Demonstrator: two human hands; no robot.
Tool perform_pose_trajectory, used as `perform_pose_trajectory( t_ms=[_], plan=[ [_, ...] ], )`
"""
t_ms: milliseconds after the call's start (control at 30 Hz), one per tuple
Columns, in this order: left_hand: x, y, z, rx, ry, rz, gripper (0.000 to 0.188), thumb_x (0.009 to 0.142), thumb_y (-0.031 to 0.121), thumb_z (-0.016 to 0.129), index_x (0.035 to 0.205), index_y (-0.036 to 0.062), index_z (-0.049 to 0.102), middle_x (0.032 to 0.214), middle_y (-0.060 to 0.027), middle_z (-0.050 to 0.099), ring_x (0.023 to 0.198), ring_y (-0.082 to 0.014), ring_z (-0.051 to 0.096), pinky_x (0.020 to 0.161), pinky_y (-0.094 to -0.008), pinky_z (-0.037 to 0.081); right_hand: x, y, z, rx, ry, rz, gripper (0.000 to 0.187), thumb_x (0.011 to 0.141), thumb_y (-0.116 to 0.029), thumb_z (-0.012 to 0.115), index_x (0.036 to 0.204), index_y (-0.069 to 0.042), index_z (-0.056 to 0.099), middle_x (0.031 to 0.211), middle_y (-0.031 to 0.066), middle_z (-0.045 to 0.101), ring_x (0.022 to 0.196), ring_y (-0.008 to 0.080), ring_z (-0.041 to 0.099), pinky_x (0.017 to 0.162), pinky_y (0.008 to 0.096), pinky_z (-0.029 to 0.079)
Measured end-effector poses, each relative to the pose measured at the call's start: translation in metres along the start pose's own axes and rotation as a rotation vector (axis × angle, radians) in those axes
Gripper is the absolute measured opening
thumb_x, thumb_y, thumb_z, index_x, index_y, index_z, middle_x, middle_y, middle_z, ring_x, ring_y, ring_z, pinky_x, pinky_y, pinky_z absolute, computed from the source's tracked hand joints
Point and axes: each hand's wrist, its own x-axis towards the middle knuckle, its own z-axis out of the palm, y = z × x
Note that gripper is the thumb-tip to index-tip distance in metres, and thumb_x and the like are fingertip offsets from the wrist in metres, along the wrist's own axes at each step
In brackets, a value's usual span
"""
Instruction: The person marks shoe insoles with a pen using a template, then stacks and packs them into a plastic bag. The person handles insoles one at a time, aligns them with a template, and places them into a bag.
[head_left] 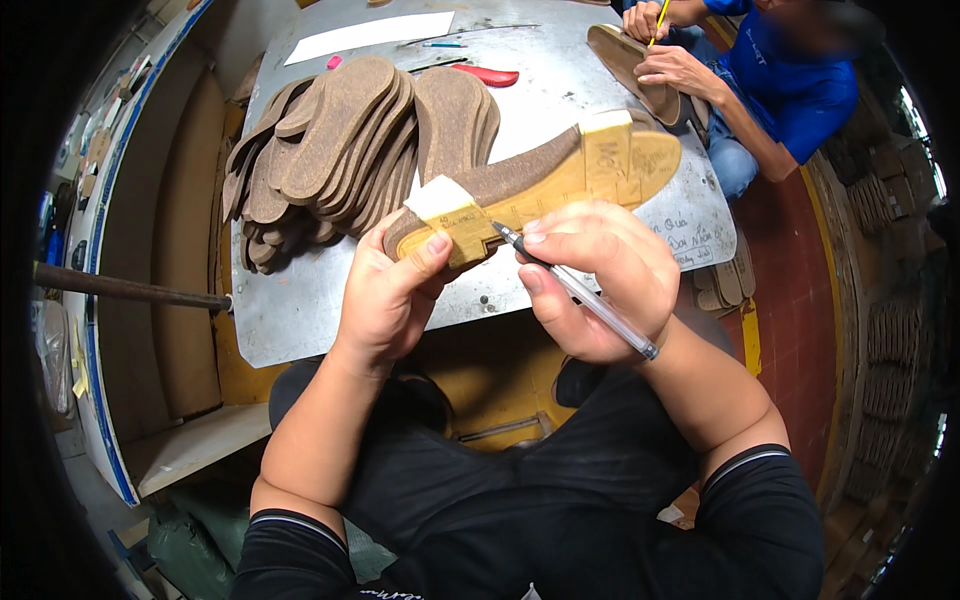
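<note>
My left hand (392, 285) grips the near end of a brown cork insole (520, 175) with a yellow cardboard template (560, 190) lying on top of it, thumb pressed on the template. My right hand (595, 280) holds a clear pen (580, 292) whose tip touches the template's edge by a notch. Both are held just above the near edge of the grey metal table (300, 300).
A fanned pile of several brown insoles (340, 150) covers the table's left. A white paper sheet (370, 35), a red-handled tool (487, 75) and a pen lie at the back. A person in a blue shirt (790, 90) marks another insole (635, 65) at the far right.
</note>
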Motion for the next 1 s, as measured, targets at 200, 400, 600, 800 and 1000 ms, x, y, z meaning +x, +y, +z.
perform_pose_trajectory(
  t_ms=[200,400,600,800,1000],
  plan=[
    [0.003,0.002,-0.006,-0.145,0.044,-0.034,0.043,0.113,0.014,0.069,0.149,-0.0081,0.059,0.141,-0.022,0.073,0.131,-0.0334,0.074,0.118,-0.0561,0.059,-0.001,0.002,0.007,-0.018,-0.095,0.058,0.02,0.081,0.0,0.085,0.1,-0.001,0.077,0.089,0.0101,0.078,0.086,0.0321,0.079,0.075,0.0409,0.062],
    [0.001,0.0,-0.006,-0.21,0.144,-0.078,0.043,0.114,0.012,0.066,0.152,-0.0074,0.057,0.145,-0.0219,0.071,0.133,-0.0332,0.073,0.118,-0.055,0.06,-0.005,-0.002,0.013,-0.075,-0.215,0.068,0.019,0.083,-0.005,0.085,0.1,-0.006,0.077,0.094,0.0068,0.079,0.101,0.0315,0.078,0.085,0.0441,0.056],
    [0.0,0.0,-0.006,-0.217,0.15,-0.084,0.043,0.115,0.012,0.065,0.152,-0.0066,0.057,0.144,-0.0215,0.071,0.133,-0.0325,0.073,0.117,-0.0547,0.061,-0.001,-0.005,0.015,-0.098,-0.24,0.07,0.017,0.083,-0.003,0.085,0.098,-0.005,0.077,0.095,0.0068,0.079,0.103,0.0323,0.078,0.086,0.0429,0.054],
    [0.0,-0.001,-0.006,-0.213,0.171,-0.098,0.042,0.115,0.013,0.066,0.151,-0.0063,0.058,0.143,-0.0212,0.072,0.132,-0.0321,0.073,0.116,-0.0546,0.061,0.0,-0.004,0.013,-0.059,-0.261,0.083,0.015,0.084,-0.004,0.085,0.095,-0.005,0.075,0.094,0.0065,0.078,0.103,0.0323,0.078,0.087,0.0426,0.053],
    [0.0,-0.001,-0.006,-0.195,0.171,-0.094,0.043,0.115,0.014,0.066,0.152,-0.0058,0.059,0.144,-0.021,0.072,0.132,-0.0321,0.073,0.116,-0.0544,0.061,-0.003,-0.003,0.014,-0.058,-0.243,0.089,0.013,0.085,-0.004,0.084,0.094,-0.005,0.075,0.093,0.0059,0.078,0.104,0.0325,0.078,0.087,0.0428,0.053]
  ],
)
